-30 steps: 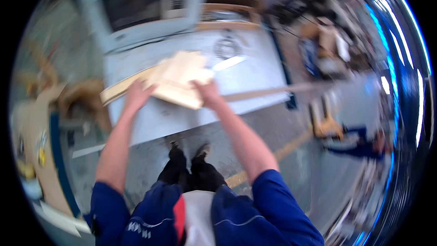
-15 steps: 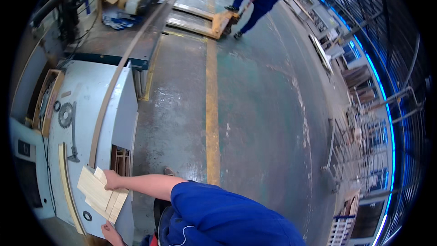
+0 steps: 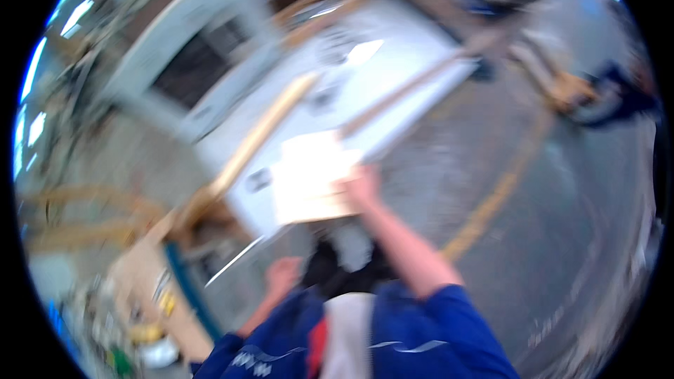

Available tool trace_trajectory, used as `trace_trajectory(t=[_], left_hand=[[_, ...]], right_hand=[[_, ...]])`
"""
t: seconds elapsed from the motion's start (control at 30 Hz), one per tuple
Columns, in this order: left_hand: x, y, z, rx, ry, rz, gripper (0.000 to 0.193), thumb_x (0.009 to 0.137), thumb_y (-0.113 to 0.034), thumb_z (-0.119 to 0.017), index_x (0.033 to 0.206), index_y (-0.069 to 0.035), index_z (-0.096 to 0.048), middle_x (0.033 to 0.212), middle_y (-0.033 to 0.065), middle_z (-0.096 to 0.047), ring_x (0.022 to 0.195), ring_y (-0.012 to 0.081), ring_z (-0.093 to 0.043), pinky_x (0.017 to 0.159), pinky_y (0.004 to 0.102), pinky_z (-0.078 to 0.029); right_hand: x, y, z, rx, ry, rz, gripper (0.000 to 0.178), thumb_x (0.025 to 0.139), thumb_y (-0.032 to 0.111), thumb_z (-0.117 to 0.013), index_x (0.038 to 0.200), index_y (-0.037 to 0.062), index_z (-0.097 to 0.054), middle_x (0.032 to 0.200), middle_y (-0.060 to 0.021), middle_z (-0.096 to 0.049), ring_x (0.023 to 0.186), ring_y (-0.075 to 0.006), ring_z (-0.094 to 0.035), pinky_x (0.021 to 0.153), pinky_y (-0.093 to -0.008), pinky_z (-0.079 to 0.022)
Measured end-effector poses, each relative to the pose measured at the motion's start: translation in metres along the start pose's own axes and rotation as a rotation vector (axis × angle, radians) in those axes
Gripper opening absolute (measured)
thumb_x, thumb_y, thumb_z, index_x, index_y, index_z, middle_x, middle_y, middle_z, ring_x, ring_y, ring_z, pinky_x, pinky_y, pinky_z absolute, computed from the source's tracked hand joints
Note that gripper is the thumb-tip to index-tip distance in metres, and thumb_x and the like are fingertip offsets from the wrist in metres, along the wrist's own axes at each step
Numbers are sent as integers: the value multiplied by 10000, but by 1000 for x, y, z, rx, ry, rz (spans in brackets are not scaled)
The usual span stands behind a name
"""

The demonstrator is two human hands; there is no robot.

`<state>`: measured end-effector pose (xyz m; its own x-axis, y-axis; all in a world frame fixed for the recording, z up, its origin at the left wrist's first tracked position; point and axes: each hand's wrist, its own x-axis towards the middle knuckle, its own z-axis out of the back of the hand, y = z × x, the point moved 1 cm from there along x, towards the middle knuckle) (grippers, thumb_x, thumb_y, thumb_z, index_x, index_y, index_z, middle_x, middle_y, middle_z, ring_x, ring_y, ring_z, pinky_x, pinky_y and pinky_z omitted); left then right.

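Motion blurs this moment. My right hand (image 3: 361,188) grips the right edge of pale wooden boards (image 3: 309,179), which look overlapped and overexposed. The boards are over the near end of a white tabletop (image 3: 400,45). Below and left of them, apart from the boards, is my left hand (image 3: 283,275); its fingers are smeared, so I cannot tell whether they hold anything. A thin bright strip (image 3: 235,261) shows close to that hand, without visible contact.
A long wooden strip (image 3: 267,133) lies along the tabletop's left side, and a narrow brown strip (image 3: 414,91) along its right. A dark ring (image 3: 258,180) rests beside the boards. Back right, a person in blue (image 3: 614,98) is by a yellow pallet jack (image 3: 567,90).
The view has swung left, so the table and boards now appear nearer the middle. My left hand, close to the boards' lower corner before, is now farther from them.
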<state>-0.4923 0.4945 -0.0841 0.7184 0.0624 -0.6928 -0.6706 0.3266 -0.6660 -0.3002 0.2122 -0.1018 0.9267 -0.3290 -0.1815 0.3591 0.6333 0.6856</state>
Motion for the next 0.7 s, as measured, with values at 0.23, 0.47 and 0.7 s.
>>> trace_trajectory(t=[0.23,0.47,0.7], left_hand=[[-81,178,111,51,-158,-41,320,995,-352,-618,1201,-132,-725,987,95,-751,862,136,-641,796,330,-517],[-54,33,296,478,-81,-90,225,997,-257,-556,1088,-121,-710,791,103,-682,636,194,-626,603,374,-504],[0,-24,165,76,-172,-282,230,1059,-241,-502,960,-39,-550,594,12,-518,474,94,-498,435,280,-392]], right_hand=[[-52,59,-96,118,1,-8,610,675,231,-882,1118,8,-527,1044,-225,-587,1003,-374,-566,899,-463,-475],[-77,136,-174,279,56,-32,542,674,254,-883,1109,11,-671,1021,-248,-642,958,-334,-649,896,-460,-523],[-93,94,-64,-159,-48,254,702,732,288,-842,1337,86,-551,1444,-316,-344,1328,-491,-394,1115,-509,-346]])
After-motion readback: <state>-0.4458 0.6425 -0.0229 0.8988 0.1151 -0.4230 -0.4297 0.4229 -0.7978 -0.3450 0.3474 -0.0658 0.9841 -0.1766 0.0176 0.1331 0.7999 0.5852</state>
